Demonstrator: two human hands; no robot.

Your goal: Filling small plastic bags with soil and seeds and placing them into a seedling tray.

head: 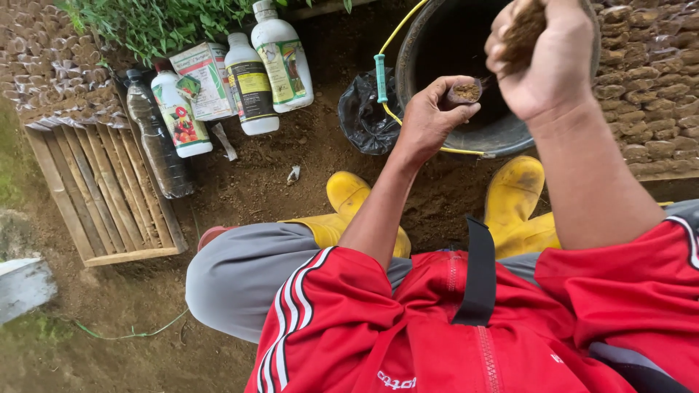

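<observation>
Because the view looks straight down from the person's head, the top edge cuts off much of the scene: the black bucket (502, 135) shows only its near rim and dark inside, and the right hand (542, 58) is cropped at the knuckles. That right hand is clenched around a clump of brown soil (526, 29), held above the bucket's mouth. How much soil it grips cannot be told, since the fingers cover most of it. Just below and to its left, the left hand (429, 116) grasps a small soil-filled seedling pot (466, 92) between thumb and fingers; only the pot's open top shows, over the bucket's near rim.

Red sleeves and grey trousers fill the bottom of the view and hide the ground beneath. Two yellow boots (513, 200) poke out below the bucket, partly covered by the forearms. A black plastic bag (364, 116) lies crumpled against the bucket's left side, with a yellow hose (397, 33) and its teal handle crossing it.

Further left on bare earth stand white bottles (280, 62), a carton (204, 80) and a dark clear bottle (156, 142), labels too small to make out. A wooden slatted tray (102, 196) lies beside them. Rows of filled seedling pots (655, 80) line the right edge.
</observation>
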